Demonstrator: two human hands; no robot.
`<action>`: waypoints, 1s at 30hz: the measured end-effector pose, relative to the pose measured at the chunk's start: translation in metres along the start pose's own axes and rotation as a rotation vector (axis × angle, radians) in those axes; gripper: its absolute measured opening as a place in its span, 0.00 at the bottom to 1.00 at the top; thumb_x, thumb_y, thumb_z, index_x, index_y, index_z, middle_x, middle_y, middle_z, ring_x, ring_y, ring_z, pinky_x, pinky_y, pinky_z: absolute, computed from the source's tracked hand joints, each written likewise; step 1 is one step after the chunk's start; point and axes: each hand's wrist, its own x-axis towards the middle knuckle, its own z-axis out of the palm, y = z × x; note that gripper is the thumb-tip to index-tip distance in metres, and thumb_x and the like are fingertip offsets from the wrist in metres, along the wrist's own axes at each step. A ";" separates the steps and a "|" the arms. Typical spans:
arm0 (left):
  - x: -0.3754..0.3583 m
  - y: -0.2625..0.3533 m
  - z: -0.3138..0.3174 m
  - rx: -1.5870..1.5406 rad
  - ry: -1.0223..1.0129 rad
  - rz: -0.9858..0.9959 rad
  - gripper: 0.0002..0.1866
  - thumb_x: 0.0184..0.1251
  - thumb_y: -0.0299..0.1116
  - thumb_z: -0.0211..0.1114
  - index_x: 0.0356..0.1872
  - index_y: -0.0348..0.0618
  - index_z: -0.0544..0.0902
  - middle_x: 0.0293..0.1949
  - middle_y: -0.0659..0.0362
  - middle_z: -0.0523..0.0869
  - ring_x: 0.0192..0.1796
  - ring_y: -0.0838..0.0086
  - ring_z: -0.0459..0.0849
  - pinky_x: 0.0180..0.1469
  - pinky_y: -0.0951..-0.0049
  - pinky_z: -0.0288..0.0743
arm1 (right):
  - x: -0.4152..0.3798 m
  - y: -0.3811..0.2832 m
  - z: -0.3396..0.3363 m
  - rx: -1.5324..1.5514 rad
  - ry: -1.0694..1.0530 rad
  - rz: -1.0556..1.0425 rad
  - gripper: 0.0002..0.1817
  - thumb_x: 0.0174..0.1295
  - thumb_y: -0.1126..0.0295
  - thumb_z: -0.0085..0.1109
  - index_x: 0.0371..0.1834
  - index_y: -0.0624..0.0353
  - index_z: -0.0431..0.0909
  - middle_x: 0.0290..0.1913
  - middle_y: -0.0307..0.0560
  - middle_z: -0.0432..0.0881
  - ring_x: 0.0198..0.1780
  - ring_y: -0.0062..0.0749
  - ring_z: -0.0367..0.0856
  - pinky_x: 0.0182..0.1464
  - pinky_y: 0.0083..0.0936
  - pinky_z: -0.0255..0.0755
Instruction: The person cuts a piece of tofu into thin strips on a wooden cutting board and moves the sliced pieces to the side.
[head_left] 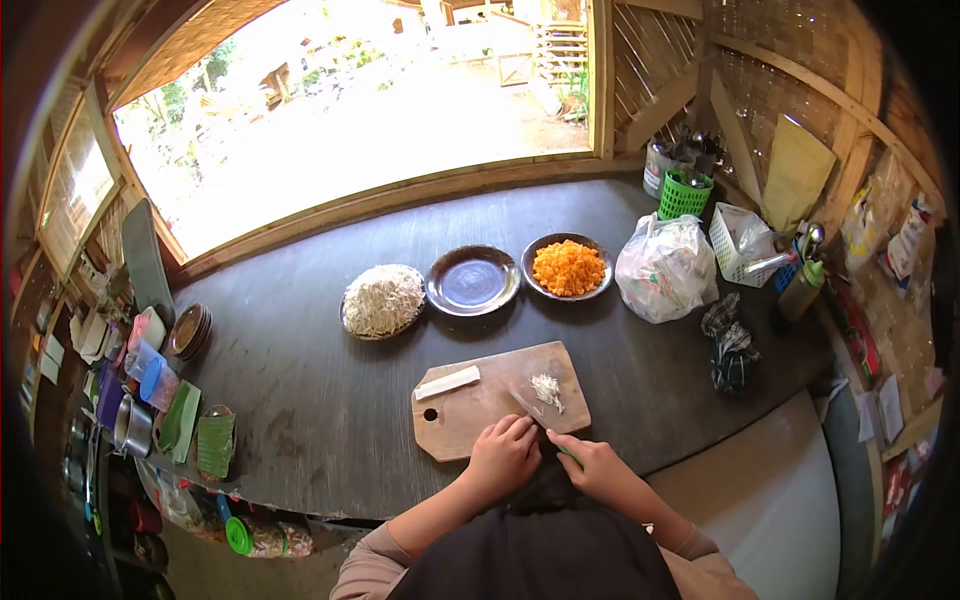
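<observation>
My right hand (592, 467) is wrapped round the green handle of a knife (527, 404), whose blade points up and left over the wooden cutting board (495, 424). Close beside the blade, my left hand (506, 452) rests at the board's near edge with its fingers curled; what they hold is hidden. A small pile of thin white strips (546, 391) lies on the board just right of the blade. On the board's left part is a long white piece (448, 382), above the dark hole.
Behind the board stand a plate heaped with white shreds (383, 300), a dark glazed plate (472, 309) and a plate of chopped orange pieces (568, 268). Rightward are a filled plastic bag (667, 270) and a dark crumpled bag (733, 345). Leaf pieces (215, 443) lie left.
</observation>
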 end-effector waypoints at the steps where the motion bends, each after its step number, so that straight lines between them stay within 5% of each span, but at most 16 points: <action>1: -0.001 0.000 0.001 -0.001 -0.003 0.003 0.14 0.59 0.36 0.67 0.44 0.43 0.85 0.51 0.60 0.85 0.57 0.66 0.81 0.53 0.63 0.78 | 0.002 0.000 0.001 -0.023 0.002 -0.012 0.21 0.67 0.73 0.58 0.64 0.59 0.76 0.51 0.64 0.83 0.50 0.58 0.84 0.50 0.38 0.79; 5: 0.000 -0.002 0.002 0.005 0.017 0.022 0.14 0.59 0.36 0.67 0.44 0.43 0.85 0.50 0.60 0.85 0.57 0.67 0.81 0.52 0.64 0.78 | -0.003 0.001 -0.004 -0.010 0.009 -0.028 0.21 0.67 0.73 0.58 0.64 0.59 0.75 0.51 0.63 0.84 0.49 0.59 0.84 0.50 0.38 0.79; 8: -0.001 -0.002 0.003 0.007 0.018 0.012 0.14 0.59 0.36 0.67 0.44 0.43 0.85 0.50 0.60 0.85 0.57 0.67 0.81 0.52 0.64 0.78 | -0.012 -0.003 -0.008 0.029 -0.006 0.015 0.22 0.67 0.72 0.58 0.65 0.57 0.75 0.42 0.66 0.84 0.42 0.62 0.84 0.45 0.42 0.79; 13: 0.000 -0.002 0.001 -0.013 0.005 0.006 0.14 0.59 0.37 0.67 0.43 0.43 0.85 0.50 0.60 0.85 0.57 0.67 0.81 0.53 0.63 0.79 | 0.001 0.004 0.000 0.017 0.027 -0.058 0.22 0.67 0.73 0.58 0.65 0.56 0.75 0.51 0.62 0.84 0.48 0.58 0.85 0.49 0.37 0.80; 17: -0.002 -0.004 0.004 -0.002 0.017 0.022 0.15 0.57 0.36 0.67 0.44 0.42 0.85 0.50 0.59 0.85 0.57 0.66 0.82 0.54 0.64 0.79 | 0.007 0.007 0.003 0.047 0.074 -0.134 0.22 0.67 0.72 0.58 0.65 0.57 0.75 0.45 0.65 0.84 0.43 0.61 0.84 0.46 0.41 0.79; 22: 0.000 -0.005 0.002 0.013 -0.007 0.038 0.16 0.55 0.35 0.66 0.44 0.41 0.86 0.51 0.58 0.85 0.57 0.66 0.82 0.53 0.64 0.80 | -0.009 -0.001 -0.007 0.047 -0.004 0.047 0.22 0.67 0.73 0.57 0.64 0.58 0.75 0.46 0.64 0.84 0.45 0.60 0.84 0.47 0.41 0.79; 30: -0.001 -0.004 0.003 0.039 -0.007 0.042 0.16 0.57 0.36 0.65 0.45 0.39 0.86 0.51 0.58 0.85 0.57 0.67 0.82 0.53 0.65 0.80 | -0.001 -0.009 -0.009 0.023 -0.016 0.048 0.21 0.67 0.73 0.58 0.64 0.58 0.76 0.51 0.63 0.84 0.50 0.57 0.84 0.51 0.37 0.79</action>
